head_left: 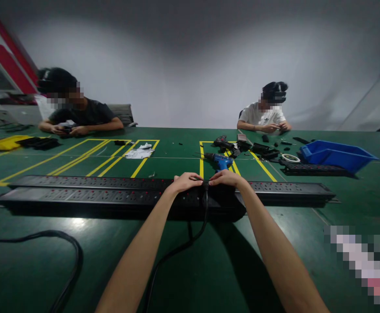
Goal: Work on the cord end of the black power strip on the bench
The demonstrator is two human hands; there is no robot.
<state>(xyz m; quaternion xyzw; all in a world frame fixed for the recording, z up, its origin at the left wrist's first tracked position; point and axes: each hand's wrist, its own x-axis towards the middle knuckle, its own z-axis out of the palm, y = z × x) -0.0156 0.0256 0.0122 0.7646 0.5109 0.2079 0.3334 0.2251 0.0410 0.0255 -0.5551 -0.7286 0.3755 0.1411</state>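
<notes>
Two long black power strips lie across the green table, the front strip partly overlapping the view of the rear strip. Both show rows of sockets with small red marks. My left hand and my right hand meet above the front strip's right part, fingers closed on either side of a black plug. From the plug a black cable hangs over the strip's front side and runs down toward me. Whether the plug sits in a socket is hidden by the fingers.
A blue drill and another drill lie behind the strips. A blue bin, black parts and a white ring are at the right. White papers lie behind. Two people sit across the table. Thick cable curves front left.
</notes>
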